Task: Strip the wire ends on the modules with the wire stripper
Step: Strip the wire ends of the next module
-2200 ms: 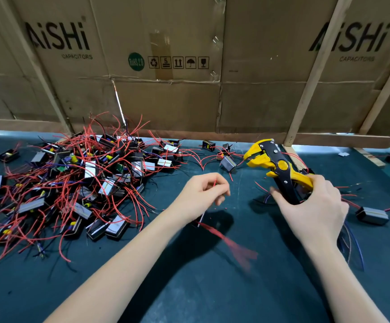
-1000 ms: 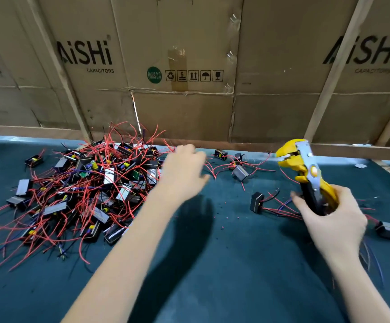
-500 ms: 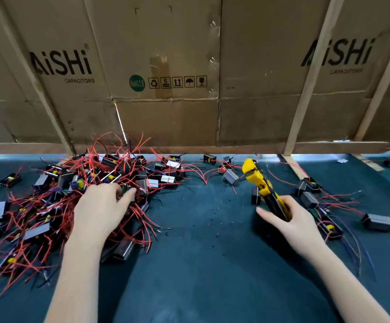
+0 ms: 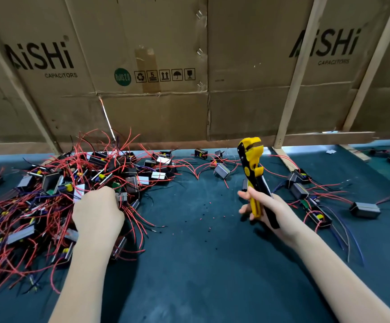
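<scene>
Small black modules with red wires (image 4: 56, 194) sit heaped right under the left hand (image 4: 97, 212), fingers curled into the pile, grip hidden. Right hand (image 4: 272, 212) holds the yellow-and-black wire stripper (image 4: 253, 173) upright, well off to its right, so left's nearer.

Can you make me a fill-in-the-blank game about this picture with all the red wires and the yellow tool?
1. The right hand holds the yellow and black wire stripper with its head pointing ____.
2. The left hand reaches into the heap of small black modules with ____ wires.
3. Everything lies on a dark ____ table mat.
4. The brown cardboard wall behind reads AiSHi ____.

Missing words: up; red; green; capacitors
</scene>
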A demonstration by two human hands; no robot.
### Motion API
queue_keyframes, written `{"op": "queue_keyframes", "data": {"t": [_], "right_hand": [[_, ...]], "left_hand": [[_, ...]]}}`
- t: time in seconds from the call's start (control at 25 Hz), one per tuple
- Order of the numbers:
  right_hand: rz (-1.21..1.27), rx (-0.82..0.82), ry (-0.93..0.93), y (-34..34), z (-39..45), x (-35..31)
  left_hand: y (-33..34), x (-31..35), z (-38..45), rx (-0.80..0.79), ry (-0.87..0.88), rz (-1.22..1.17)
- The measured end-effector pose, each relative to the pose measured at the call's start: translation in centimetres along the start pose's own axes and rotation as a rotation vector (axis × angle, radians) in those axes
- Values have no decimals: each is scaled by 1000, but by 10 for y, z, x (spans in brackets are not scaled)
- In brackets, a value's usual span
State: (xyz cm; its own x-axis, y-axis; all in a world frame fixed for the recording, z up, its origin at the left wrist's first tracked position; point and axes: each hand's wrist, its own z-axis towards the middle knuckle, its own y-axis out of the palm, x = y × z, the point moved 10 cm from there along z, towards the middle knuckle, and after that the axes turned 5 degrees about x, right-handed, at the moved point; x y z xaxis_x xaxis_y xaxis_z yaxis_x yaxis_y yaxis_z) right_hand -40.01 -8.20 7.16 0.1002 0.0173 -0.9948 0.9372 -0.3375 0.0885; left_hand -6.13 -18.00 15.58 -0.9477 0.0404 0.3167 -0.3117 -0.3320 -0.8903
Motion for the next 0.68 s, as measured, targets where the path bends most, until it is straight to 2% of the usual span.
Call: {"op": "queue_keyframes", "data": {"t": [0.08, 0.16, 0.24, 0.32, 0.44, 0.48, 0.52, 0.6, 0.68], "right_hand": [[63, 96, 34, -12, 5, 1], [111, 186, 42, -24, 5, 0], [189, 205, 58, -30, 4, 0], [277, 131, 88, -24, 3, 1], [279, 34, 98, -10, -1, 1], [250, 27, 89, -8, -3, 1], [216, 25, 75, -6, -4, 0], [134, 38, 29, -6, -6, -3], [28, 62, -41, -7, -8, -7]], "left_hand": [[8, 0, 1, -50, -9, -50], [11, 3, 3, -5, 25, -196], [-5, 10, 2, 174, 98, -259], [-33, 28, -12, 424, 263, -279], [-57, 50, -41, 594, 474, -646], [-57, 56, -47, 578, 501, -789], [-49, 61, -49, 489, 481, -961], [-13, 78, -47, 174, 363, -1227], [31, 94, -50, -106, 296, -1138]]}}
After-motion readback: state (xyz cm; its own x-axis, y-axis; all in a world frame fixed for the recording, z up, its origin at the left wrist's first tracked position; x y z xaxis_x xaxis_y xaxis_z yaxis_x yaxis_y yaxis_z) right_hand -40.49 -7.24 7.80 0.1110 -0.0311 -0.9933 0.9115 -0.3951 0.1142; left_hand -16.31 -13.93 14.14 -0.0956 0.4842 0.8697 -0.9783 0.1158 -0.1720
